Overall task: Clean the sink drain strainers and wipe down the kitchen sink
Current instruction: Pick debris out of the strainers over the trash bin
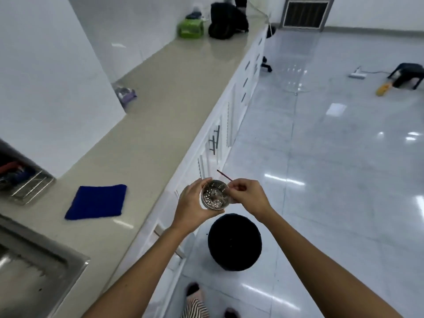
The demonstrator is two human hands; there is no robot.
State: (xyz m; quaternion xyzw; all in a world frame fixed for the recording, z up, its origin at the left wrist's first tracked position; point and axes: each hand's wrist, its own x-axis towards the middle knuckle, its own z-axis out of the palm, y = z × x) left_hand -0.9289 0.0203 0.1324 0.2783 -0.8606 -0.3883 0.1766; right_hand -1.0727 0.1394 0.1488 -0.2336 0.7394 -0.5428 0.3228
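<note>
My left hand (191, 203) grips a round metal drain strainer (215, 195) with many small holes, held above a black bin (234, 242) on the floor. My right hand (246, 195) pinches a thin dark stick (224, 175) whose lower end sits at the strainer's rim. The steel sink (34, 260) shows at the lower left edge, set into the beige counter (149, 125). A blue cloth (97, 201) lies flat on the counter beside the sink.
A wire dish rack (25, 180) stands at the left. Farther along the counter are a purple packet (126, 94), a green container (190, 29) and a black bag (227, 20). White cabinets run below. A dark stool (407, 75) and a yellow brush (383, 89) are on the glossy floor.
</note>
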